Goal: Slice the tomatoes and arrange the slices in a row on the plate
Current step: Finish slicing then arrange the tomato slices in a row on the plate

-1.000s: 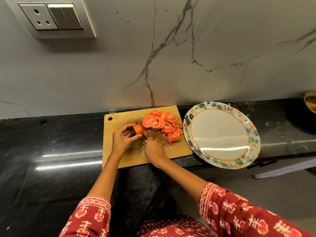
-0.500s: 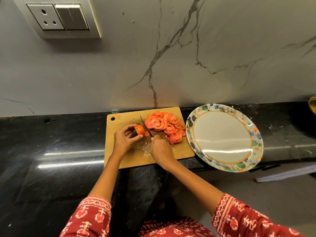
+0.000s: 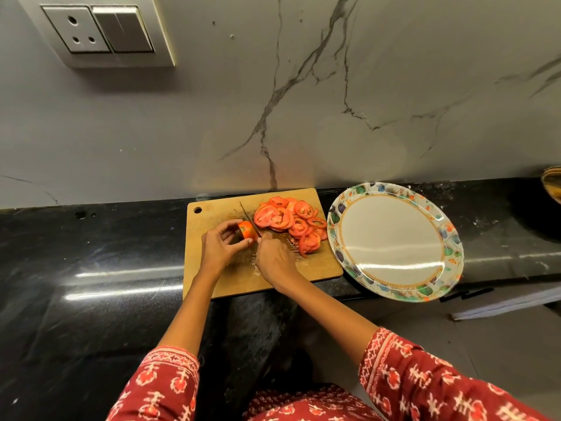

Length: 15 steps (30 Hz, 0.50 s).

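Note:
On the wooden cutting board [image 3: 218, 278] my left hand [image 3: 220, 246] pinches a small end piece of tomato [image 3: 246, 230] between thumb and fingers. My right hand [image 3: 273, 259] grips a knife handle; the knife blade [image 3: 249, 216] lies against the right side of that piece, pointing away from me. A pile of several red tomato slices [image 3: 291, 221] lies on the board's far right part. The floral-rimmed oval plate [image 3: 449, 238] stands right of the board with nothing on it.
The board and plate sit on a black stone counter [image 3: 91, 262] against a marble wall with a socket panel [image 3: 100, 28]. The plate overhangs the counter's front edge. A dark vessel [image 3: 552, 189] shows at the far right edge.
The knife blade has lifted from low behind the tomato piece and now shows along its right side. Both hands stay at the same spot on the board; the camera has shifted slightly.

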{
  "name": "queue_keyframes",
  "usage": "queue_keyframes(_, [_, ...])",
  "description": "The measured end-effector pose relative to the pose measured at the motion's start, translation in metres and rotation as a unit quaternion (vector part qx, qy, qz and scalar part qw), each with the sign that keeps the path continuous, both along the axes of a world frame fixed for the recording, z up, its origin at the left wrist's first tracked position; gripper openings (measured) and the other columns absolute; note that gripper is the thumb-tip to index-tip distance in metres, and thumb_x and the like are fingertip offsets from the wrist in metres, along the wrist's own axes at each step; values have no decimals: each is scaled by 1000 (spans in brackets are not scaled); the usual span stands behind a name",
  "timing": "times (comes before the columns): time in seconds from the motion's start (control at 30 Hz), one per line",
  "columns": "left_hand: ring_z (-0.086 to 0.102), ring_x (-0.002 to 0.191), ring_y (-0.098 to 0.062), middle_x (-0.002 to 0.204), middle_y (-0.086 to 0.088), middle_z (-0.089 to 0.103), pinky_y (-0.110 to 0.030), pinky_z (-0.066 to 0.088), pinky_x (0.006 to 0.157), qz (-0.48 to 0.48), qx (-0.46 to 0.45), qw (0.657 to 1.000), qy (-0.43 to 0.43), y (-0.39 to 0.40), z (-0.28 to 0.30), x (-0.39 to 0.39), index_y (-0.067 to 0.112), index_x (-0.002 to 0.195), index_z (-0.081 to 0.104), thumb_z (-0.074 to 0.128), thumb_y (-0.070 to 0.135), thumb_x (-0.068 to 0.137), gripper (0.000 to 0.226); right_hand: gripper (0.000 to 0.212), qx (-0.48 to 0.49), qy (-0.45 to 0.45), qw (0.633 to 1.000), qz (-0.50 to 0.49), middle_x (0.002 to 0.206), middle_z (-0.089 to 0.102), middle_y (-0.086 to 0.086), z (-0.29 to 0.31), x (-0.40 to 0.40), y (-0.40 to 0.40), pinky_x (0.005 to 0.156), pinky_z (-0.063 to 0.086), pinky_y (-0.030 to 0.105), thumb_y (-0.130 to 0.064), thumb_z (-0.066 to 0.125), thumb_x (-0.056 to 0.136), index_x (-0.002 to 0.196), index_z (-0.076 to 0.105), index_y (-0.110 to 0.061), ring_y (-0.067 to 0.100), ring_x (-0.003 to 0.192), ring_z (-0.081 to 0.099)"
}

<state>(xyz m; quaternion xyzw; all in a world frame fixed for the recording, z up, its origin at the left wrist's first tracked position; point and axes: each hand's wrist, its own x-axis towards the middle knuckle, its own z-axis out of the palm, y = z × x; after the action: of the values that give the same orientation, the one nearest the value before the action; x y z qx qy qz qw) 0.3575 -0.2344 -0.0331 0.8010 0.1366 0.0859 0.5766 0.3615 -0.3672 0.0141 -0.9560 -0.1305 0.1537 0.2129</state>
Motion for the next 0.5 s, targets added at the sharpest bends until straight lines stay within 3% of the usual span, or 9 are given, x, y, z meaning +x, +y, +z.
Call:
queue_keyframes(0.27, [57,108,-16,115,-8,60,-19,46,90,-5,-7,1000,-3,1,-2,3,5,115,60,78,1,68,51,24,-17,-17,1000,20,110,63,20,-9,-15,-12,71,40,37,-14,29,103,116,45,-1,36,102,60])
queue_keyframes(0.4, [57,111,-19,117,-12,61,-26,46,94,-16,3,1000,-3,1,-3,4,7,113,61,79,2,67,49,27,-12,11,1000,5,115,61,20,-5,4,2,81,44,41,-15,28,103,120,44,-1,35,108,58])
queue_keyframes(0.5, [57,111,-21,117,-12,61,-27,47,93,-16,2,1000,-2,4,-5,3,7,113,61,79,3,67,50,26,-15,7,1000,12,113,61,20,-11,-1,-1,77,43,39,-15,30,102,119,45,-1,36,106,58])
